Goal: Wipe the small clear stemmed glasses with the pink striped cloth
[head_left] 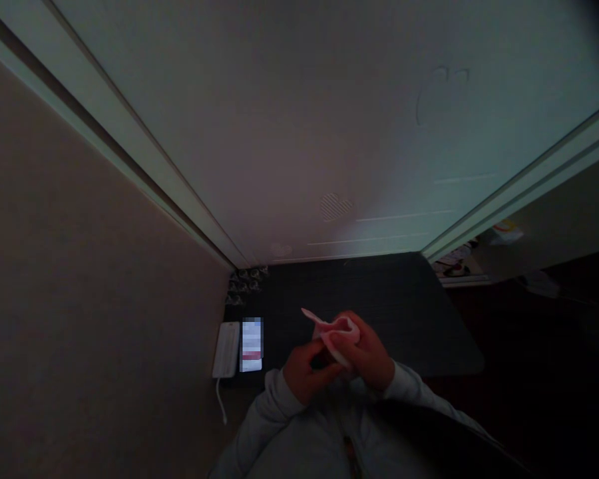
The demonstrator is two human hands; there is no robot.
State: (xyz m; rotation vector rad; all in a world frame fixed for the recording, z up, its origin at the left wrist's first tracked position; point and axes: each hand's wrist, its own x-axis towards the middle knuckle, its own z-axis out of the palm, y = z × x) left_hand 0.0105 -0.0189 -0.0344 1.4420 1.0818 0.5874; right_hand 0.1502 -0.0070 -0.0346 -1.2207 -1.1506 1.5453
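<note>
A small pink cloth (pixel 348 327), soft and bunched up, is held in front of my body above the dark table. My right hand (pixel 368 352) is closed around its right side, the thumb pressed on top. My left hand (pixel 307 369) pinches its lower left edge, with thumb and fingers curved toward the right hand. One corner of the cloth sticks out to the upper left. Dim light hides its exact kind and the fingertips beneath it.
On the dark table (pixel 404 319), a lit phone (pixel 252 344) lies beside a white power strip (pixel 226 350) with a cord. Several small clear-wrapped items (pixel 244 286) sit in the back left corner. A white panel (pixel 279 133) with heart shapes rises behind; a wall (pixel 104 299) stands left.
</note>
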